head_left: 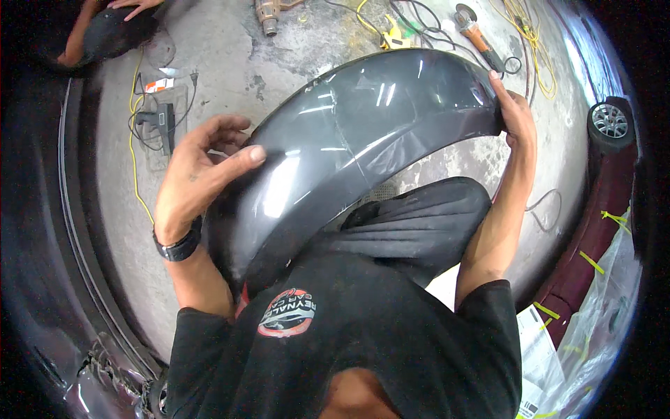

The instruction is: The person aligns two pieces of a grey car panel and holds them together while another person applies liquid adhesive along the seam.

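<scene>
A dark grey, glossy car fender lies curved across my lap, with a crack running down its middle. My right hand grips its far right end, thumb on the outer face and fingers mostly hidden behind. Near the left part of the fender, my left hand is bent round the edge. Its thumb lies over the glossy face, and its curled fingers are at the rim. A black band circles my left wrist. Under the fender's arch shows my leg in black, ribbed trousers.
Left on the concrete floor lies a black pistol-shaped tool with cords. Farther off are a heat gun, a yellow tool and an orange angle grinder. A dark red car part with yellow tape stands right. Another person's hand shows upper left.
</scene>
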A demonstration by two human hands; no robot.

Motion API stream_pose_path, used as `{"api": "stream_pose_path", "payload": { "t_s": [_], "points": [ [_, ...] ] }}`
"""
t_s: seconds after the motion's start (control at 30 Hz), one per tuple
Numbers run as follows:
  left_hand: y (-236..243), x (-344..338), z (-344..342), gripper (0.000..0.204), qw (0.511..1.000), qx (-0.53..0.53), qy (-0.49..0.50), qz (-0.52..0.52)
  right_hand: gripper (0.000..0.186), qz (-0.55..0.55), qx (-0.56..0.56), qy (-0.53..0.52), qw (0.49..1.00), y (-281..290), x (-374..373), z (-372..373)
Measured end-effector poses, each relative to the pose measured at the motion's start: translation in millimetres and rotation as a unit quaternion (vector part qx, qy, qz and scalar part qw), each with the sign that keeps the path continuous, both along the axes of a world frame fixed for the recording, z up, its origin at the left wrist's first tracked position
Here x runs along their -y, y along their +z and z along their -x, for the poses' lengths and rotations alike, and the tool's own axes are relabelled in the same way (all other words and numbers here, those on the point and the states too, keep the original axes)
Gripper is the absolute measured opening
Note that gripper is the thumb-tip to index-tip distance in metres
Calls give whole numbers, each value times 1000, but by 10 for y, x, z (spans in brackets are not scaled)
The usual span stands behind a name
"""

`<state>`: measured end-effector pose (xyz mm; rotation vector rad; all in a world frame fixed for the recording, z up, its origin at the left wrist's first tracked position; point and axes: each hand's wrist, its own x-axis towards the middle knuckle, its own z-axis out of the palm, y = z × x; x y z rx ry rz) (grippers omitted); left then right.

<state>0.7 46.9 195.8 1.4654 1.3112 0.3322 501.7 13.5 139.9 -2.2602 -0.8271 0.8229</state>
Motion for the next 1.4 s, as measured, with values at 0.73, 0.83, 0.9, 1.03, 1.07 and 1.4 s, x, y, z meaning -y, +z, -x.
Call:
{"api": "stream_pose_path", "payload": {
  "t_s": [0.73,0.83,0.9,1.03,1.07,1.4],
  "points": [
    [-632,3133,1926,71,942,-89,251,205,71,6,-116,15,993,-46,-92,18],
    [-465,3065,1833,52,943,-99,269,168,72,8,-106,32,994,-84,-194,138],
    [-351,2992,1812,35,935,-155,293,125,73,9,-92,46,995,-221,-276,159],
    [-191,2921,2124,39,939,-177,281,90,68,44,-113,66,990,-318,-506,349],
    [-94,2881,2145,41,935,-208,271,90,66,32,-107,68,991,-304,-543,481],
    [239,2418,2447,60,919,-268,275,84,43,1,-301,50,952,-729,-922,882]
  ]
}}
